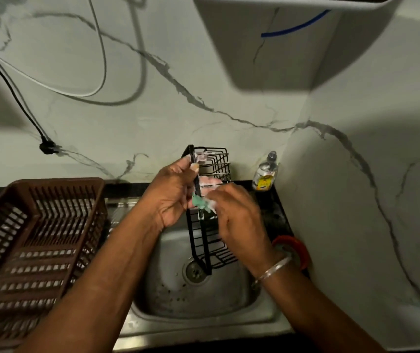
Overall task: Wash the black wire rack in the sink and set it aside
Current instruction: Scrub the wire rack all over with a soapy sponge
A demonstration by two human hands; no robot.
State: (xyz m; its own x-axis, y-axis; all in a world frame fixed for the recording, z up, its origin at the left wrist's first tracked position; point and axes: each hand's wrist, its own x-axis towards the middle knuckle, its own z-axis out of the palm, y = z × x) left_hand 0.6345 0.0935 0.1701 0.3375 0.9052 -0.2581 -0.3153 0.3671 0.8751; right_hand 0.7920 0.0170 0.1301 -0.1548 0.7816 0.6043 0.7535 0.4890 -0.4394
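The black wire rack (pixel 197 182) stands on end in the centre of the frame, its lower end down inside the steel sink (pixel 168 296) close to the drain (pixel 194 271) and its upper end rising in front of the marble wall (pixel 153 98). The left hand (pixel 175 197) holds it there: its grip is curled around the flat black bar on the rack's left side, thumb near the top of the bar. The right hand (pixel 239 220) comes in from the lower right with a silver bangle (pixel 275 268) on its wrist, and its grip pinches a green scrubber (pixel 200 203) against the middle of the rack, just beside the left hand's fingers. White foam clings to the wires there, though the right fingers are blurred. On the left of the frame a brown slotted basket (pixel 38 238) sits on the worktop (pixel 277 207) touching the sink's rim. At the back right corner a clear bottle (pixel 265 175) with a yellow label stands upright on the black worktop, and lower right of the sink is a round red container (pixel 298 247), partly hidden by the right forearm. In the upper left 2 cables – 1 white (pixel 51 87), 1 black (pixel 13 90) – hang across the wall, the black one ending at a plug (pixel 48 147). A blue tube (pixel 295 27) curves across the upper right.
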